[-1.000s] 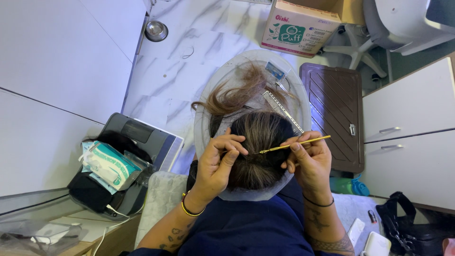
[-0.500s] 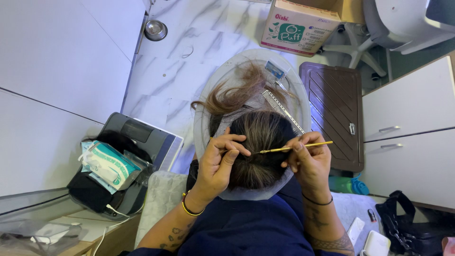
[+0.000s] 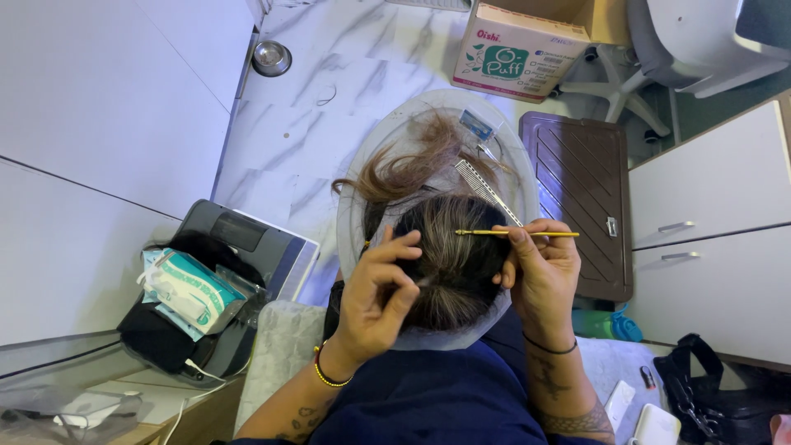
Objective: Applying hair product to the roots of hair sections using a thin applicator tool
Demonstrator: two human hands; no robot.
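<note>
Both hands part the dark hair (image 3: 449,264): my left hand (image 3: 375,297) pinches a strand, my right hand (image 3: 540,276) clamps the thin yellow needle (image 3: 515,234). Next, I judge, thread it under carefully.

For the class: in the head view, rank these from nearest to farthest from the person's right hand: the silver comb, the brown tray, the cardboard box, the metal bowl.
From the right hand:
1. Silver comb, just above it, on the hair.
2. Brown tray, on the floor to its right.
3. Cardboard box, top centre.
4. Metal bowl, far upper left.

Tattooed forearms — beaded bracelet (image 3: 331,372), black band (image 3: 550,347)
</note>
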